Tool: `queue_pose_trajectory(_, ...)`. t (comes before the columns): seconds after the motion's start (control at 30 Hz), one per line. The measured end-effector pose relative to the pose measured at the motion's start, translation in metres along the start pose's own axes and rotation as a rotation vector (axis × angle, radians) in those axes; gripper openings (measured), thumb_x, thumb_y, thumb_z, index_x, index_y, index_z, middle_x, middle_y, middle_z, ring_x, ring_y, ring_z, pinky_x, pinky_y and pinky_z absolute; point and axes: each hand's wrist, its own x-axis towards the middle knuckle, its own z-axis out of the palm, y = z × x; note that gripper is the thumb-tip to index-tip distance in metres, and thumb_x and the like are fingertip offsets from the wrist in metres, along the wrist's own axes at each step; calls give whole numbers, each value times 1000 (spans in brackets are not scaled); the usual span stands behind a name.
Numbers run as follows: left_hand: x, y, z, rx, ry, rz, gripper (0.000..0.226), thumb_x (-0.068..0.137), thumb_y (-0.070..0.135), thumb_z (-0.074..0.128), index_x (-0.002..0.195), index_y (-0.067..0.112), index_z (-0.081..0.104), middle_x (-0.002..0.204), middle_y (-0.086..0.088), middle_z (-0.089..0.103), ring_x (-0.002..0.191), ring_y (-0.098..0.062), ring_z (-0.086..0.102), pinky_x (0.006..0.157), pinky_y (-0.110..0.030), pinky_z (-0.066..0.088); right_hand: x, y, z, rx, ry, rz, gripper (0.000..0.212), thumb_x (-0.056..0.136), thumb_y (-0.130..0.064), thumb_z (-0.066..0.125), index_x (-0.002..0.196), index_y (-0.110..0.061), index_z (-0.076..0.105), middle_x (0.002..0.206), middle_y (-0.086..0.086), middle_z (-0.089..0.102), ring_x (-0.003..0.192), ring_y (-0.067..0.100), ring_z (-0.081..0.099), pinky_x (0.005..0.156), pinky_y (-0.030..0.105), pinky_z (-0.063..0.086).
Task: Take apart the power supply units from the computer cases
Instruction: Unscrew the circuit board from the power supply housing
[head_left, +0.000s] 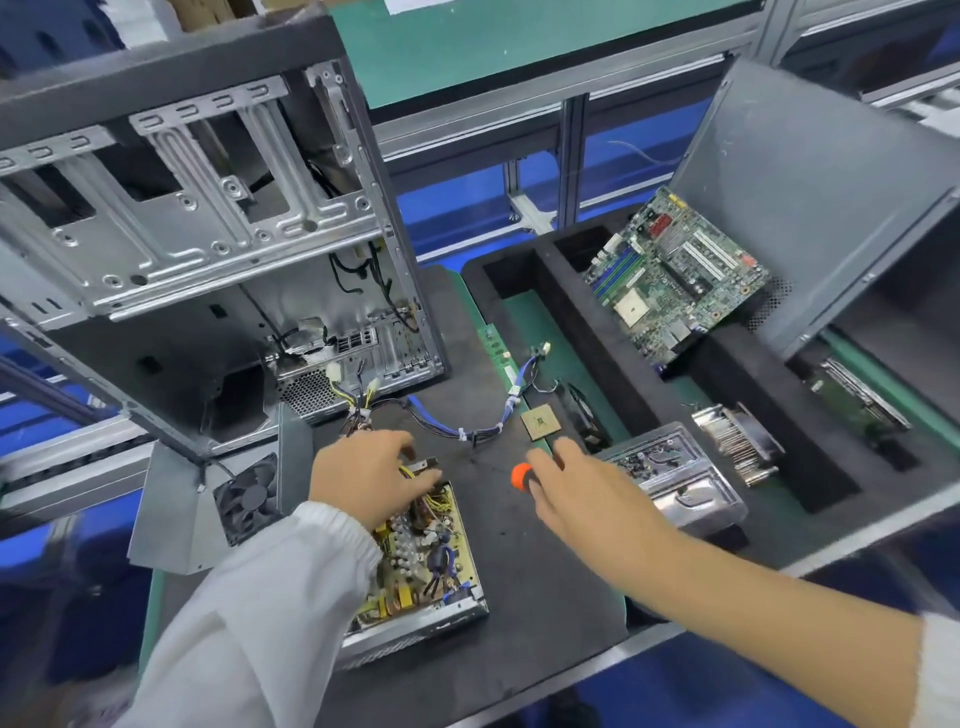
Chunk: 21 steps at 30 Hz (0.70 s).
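The opened power supply unit (421, 561) lies near the mat's (545, 571) front edge. The left hand (371, 475) covers its far end, fingers curled among yellow wires; its sleeve hides part of the board. The right hand (587, 493) grips an orange-capped tool (521, 476), shaft hidden.

Noted: green motherboard (675, 280) with blue slots, yellow-tan power supply board (421, 551), orange-capped tool (521, 476), white sleeve (260, 597), black fan (248, 496), grey case (182, 208), blue cable (488, 426).
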Motion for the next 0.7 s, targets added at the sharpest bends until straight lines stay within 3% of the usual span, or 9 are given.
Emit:
queue_pose_trajectory(0.07, -6, -4, 0, -36, 15, -17, 43, 77, 72, 54, 93, 34, 65, 84, 13, 65, 90, -13, 66, 59, -24, 38, -10, -2, 14, 37, -28, 23, 20, 100, -21, 43, 119, -15, 44, 104, 7, 44, 74, 26, 62, 53, 33, 38)
queue_pose_trajectory(0.2, -14, -11, 3, -18, 77, -31, 40, 76, 69, 53, 91, 35, 66, 82, 12, 65, 87, -13, 65, 58, -24, 39, -25, -4, 50, 54, -281, 74, 51, 97, -14, 40, 144, -13, 19, 121, 12, 42, 98, 28, 64, 65, 33, 39)
queue_pose_trajectory(0.33, -20, -13, 9, 21, 251, 131, 46, 82, 58, 41, 68, 23, 66, 63, 8, 48, 59, -15, 58, 43, -19, 27, -20, -12, 67, 8, -238, 7, 65, 94, -19, 43, 149, -8, 10, 121, 12, 43, 92, 27, 65, 62, 32, 38)
queue_pose_trajectory(0.4, -22, -21, 11, -22, 306, 200, 47, 84, 52, 40, 61, 18, 62, 60, 7, 45, 53, -17, 54, 43, -18, 21, -8, -16, 68, 9, -165, -13, 64, 93, -23, 47, 146, -7, 16, 116, 13, 47, 82, 27, 66, 56, 31, 35)
queue_pose_trajectory(0.47, -22, -30, 16, -40, 338, 249, 46, 85, 48, 41, 58, 14, 57, 59, 4, 45, 53, -19, 54, 42, -20, 26, 5, -17, 66, -25, -40, -14, 62, 84, -30, 64, 137, -7, 41, 100, 12, 57, 68, 23, 66, 49, 28, 37)
queue_pose_trajectory(0.53, -20, -32, 19, -63, 370, 268, 43, 84, 43, 43, 57, 12, 56, 59, 2, 45, 53, -21, 53, 42, -23, 32, 23, -21, 65, -125, 57, -76, 52, 64, -30, 82, 111, -16, 65, 85, 5, 62, 64, 19, 63, 49, 24, 41)
queue_pose_trajectory(0.6, -19, -30, 22, -107, 393, 269, 39, 83, 39, 45, 59, 11, 56, 60, -1, 46, 53, -22, 52, 43, -26, 35, 45, -23, 61, -114, 222, -171, 36, 45, -20, 85, 78, -21, 71, 75, 1, 58, 66, 19, 59, 54, 25, 41)
queue_pose_trajectory(0.63, -19, -30, 24, -129, 399, 264, 38, 83, 37, 45, 59, 10, 56, 60, -1, 47, 53, -22, 52, 43, -27, 36, 55, -24, 59, -53, 272, -209, 30, 44, -17, 86, 70, -22, 71, 71, 0, 55, 66, 20, 57, 56, 26, 40)
queue_pose_trajectory(0.7, -17, -30, 25, -176, 386, 254, 38, 83, 37, 43, 60, 9, 56, 61, -2, 47, 53, -23, 53, 44, -28, 39, 73, -24, 58, 185, 257, -299, 14, 62, -15, 84, 72, -21, 76, 69, 3, 53, 68, 26, 57, 61, 31, 43)
